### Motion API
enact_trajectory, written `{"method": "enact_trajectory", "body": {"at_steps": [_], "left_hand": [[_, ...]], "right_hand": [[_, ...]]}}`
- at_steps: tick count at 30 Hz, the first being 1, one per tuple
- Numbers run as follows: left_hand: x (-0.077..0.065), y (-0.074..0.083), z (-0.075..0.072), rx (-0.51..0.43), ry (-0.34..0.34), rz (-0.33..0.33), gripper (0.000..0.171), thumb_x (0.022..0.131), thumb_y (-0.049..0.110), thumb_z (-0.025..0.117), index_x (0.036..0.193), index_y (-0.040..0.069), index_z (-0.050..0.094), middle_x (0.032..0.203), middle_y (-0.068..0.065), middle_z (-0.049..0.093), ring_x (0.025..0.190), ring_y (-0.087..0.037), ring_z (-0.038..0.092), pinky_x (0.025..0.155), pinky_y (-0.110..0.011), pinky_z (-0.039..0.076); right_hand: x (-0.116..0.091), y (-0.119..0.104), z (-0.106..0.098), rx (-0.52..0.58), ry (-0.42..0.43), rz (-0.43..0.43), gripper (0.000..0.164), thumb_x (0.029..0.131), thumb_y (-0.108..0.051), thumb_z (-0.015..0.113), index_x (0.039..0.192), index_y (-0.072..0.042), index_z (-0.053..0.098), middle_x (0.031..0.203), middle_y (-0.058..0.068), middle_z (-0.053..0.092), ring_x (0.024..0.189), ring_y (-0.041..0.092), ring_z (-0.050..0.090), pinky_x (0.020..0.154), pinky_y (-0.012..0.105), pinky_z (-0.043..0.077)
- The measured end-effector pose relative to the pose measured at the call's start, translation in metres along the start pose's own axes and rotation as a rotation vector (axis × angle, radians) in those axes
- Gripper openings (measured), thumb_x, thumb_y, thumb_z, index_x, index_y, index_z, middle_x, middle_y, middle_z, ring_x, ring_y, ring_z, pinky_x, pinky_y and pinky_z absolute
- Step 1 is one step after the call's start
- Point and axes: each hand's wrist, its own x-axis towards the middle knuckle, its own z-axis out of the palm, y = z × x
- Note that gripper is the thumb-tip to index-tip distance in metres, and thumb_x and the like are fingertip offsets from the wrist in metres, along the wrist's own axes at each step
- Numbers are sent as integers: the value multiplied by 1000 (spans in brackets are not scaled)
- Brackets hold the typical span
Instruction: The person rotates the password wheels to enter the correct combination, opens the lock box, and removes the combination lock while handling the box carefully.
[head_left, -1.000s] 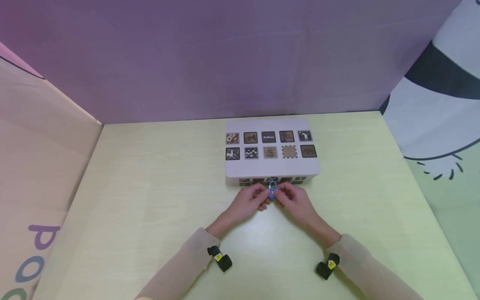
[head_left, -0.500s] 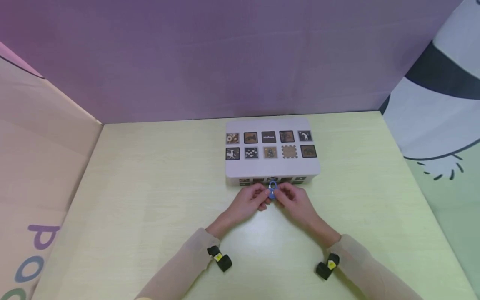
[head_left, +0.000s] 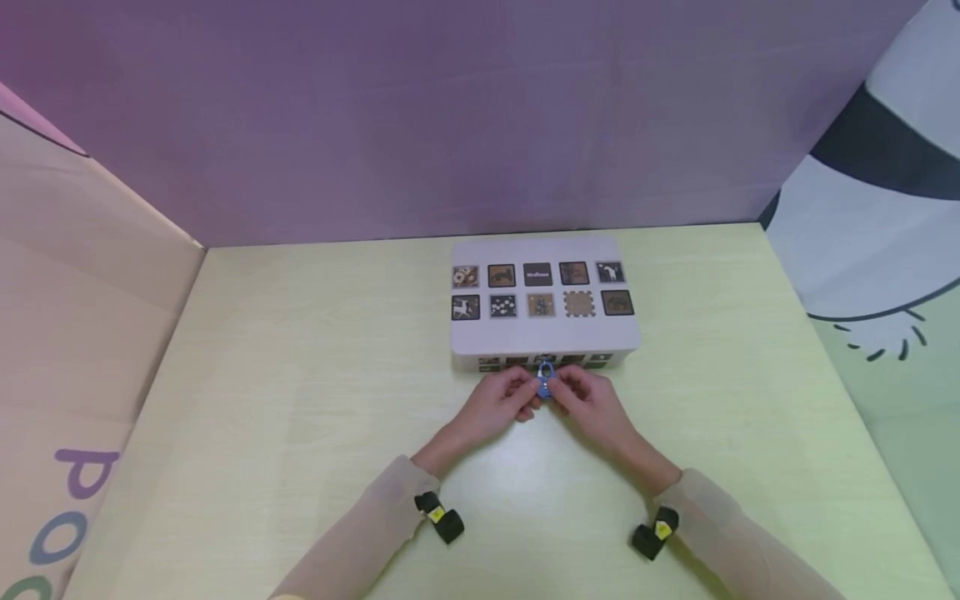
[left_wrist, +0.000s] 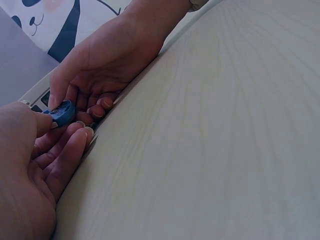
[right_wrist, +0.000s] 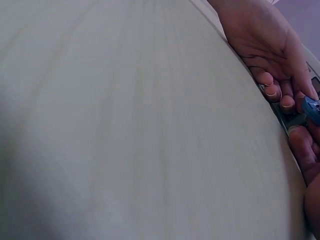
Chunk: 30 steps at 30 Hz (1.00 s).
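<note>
A small blue combination padlock [head_left: 545, 387] is held at the front of a white box [head_left: 543, 333] printed with square pictures. My left hand [head_left: 495, 403] pinches the padlock's left side between thumb and fingers. From the right, my right hand [head_left: 592, 405] pinches its other side, thumb on the front face. The shackle points up toward the box's front wall. In the left wrist view the blue padlock body [left_wrist: 63, 114] sits between both hands' thumbs and fingertips. Only an edge of the padlock [right_wrist: 311, 107] shows at the right of the right wrist view.
The pale wooden table [head_left: 315, 358] spreads around the box on both sides and in front. A purple wall panel [head_left: 480, 125] stands behind it, with printed panels at left [head_left: 82, 292] and right [head_left: 885, 250]. Each sleeve carries a black wrist camera.
</note>
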Motion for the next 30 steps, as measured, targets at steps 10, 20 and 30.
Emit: {"method": "enact_trajectory", "body": {"at_steps": [10, 20, 30], "left_hand": [[0, 0, 0, 11, -1, 6, 23, 108, 24, 55, 109, 3, 66, 92, -6, 70, 76, -13, 67, 73, -27, 64], [0, 0, -1, 7, -2, 0, 24, 108, 25, 55, 109, 3, 65, 93, -6, 70, 77, -14, 67, 74, -27, 64], [0, -1, -1, 12, -6, 2, 24, 108, 26, 55, 109, 4, 65, 93, -6, 70, 77, -14, 67, 74, -27, 63]], "right_hand": [[0, -1, -1, 0, 32, -22, 16, 104, -9, 59, 102, 4, 69, 78, 12, 66, 68, 14, 58, 62, 21, 53], [1, 4, -1, -8, 32, -30, 17, 104, -10, 58, 102, 4, 68, 78, 10, 66, 70, 14, 59, 64, 23, 55], [1, 5, -2, -8, 2, -34, 15, 103, -9, 60, 105, 5, 66, 81, 11, 68, 69, 12, 60, 62, 21, 55]]}}
